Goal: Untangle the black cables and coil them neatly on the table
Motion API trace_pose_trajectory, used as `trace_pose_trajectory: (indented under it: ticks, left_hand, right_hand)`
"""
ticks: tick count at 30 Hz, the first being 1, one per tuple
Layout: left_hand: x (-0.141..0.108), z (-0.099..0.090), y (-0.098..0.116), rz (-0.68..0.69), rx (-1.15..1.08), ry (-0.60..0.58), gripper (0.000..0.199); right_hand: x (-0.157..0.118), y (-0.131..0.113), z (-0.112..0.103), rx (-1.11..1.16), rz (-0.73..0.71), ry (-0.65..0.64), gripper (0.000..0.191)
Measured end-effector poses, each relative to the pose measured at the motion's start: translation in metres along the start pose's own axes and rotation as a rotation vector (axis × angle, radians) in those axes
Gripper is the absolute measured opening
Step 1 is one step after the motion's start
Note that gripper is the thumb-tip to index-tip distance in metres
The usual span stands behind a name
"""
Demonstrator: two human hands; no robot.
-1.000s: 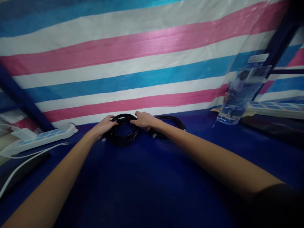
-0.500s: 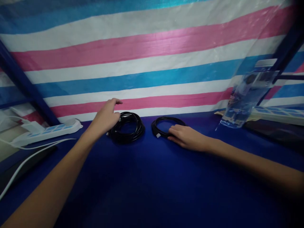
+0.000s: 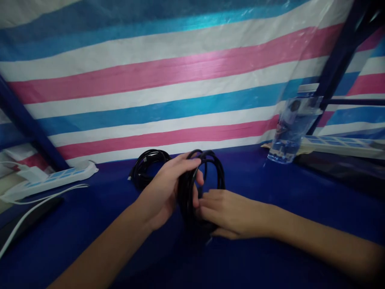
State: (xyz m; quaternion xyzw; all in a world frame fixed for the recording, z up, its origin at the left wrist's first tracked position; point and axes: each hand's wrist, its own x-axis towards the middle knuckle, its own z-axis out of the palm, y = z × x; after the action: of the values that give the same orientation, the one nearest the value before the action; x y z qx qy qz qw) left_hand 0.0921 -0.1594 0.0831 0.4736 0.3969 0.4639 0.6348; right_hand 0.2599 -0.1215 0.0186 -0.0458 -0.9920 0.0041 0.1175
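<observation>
Both hands grip a coiled black cable (image 3: 221, 172), tilted up off the blue tabletop (image 3: 240, 257). My left hand (image 3: 168, 188) wraps round the coil's left side, thumb and fingers closed over its strands. At the lower right of the loop, my right hand (image 3: 228, 212) is closed on the strands, its fingertips partly hidden. A small pale end shows dimly beneath the coil. Behind my left hand a second coiled black cable (image 3: 147, 160) lies on the table, a light-coloured plug at its left side.
A white power strip (image 3: 66, 176) with a plugged-in adapter and white cords lies at left. At right stand a clear water bottle (image 3: 290, 128) and another power strip (image 3: 339, 145) beside a dark flat object (image 3: 327, 164). A striped plastic sheet (image 3: 168, 96) hangs behind.
The right-hand coil has been lifted from the table and brought nearer, now tilted up. My left hand has moved right from beside the other coil and closed on it.
</observation>
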Motion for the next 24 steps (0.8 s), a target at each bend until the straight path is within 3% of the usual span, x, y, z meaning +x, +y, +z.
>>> trace_pose_trajectory:
  ticks: [2, 5, 7, 9, 12, 15, 17, 21, 24]
  left_hand:
    - [-0.002, -0.002, -0.001, 0.057, 0.028, 0.008, 0.016]
    - [0.002, -0.006, -0.008, 0.126, 0.098, 0.05, 0.023]
    - [0.004, -0.005, -0.014, 0.169, 0.173, 0.041, 0.023]
    - [0.004, -0.001, -0.021, 0.241, 0.273, 0.016, 0.021]
    - [0.0, 0.007, -0.031, 0.337, 0.542, -0.013, 0.023]
    - [0.001, 0.009, -0.039, 0.327, 0.697, -0.01, 0.026]
    - [0.005, 0.005, -0.038, 0.276, 0.608, 0.036, 0.028]
    - [0.008, -0.008, -0.018, 0.219, 0.276, 0.157, 0.043]
    - [0.005, -0.019, 0.0, 0.204, 0.115, 0.174, 0.047]
  right_hand:
    - [-0.001, 0.006, -0.006, 0.207, 0.108, 0.061, 0.034]
    - [0.0, 0.008, -0.022, 0.8, 0.275, 0.196, 0.063]
    - [0.004, 0.004, -0.031, 1.191, 0.321, 0.398, 0.056]
    - [0.009, -0.005, -0.037, 1.411, 0.372, 0.589, 0.04]
    - [0.017, -0.018, -0.04, 1.464, 0.546, 0.717, 0.028]
    - [0.017, -0.019, -0.04, 1.437, 0.685, 0.887, 0.021]
    - [0.01, -0.01, -0.043, 1.385, 0.73, 0.945, 0.025]
    - [-0.013, 0.017, -0.058, 1.155, 0.842, 0.926, 0.043]
    - [-0.029, 0.034, -0.07, 1.185, 0.899, 0.809, 0.02]
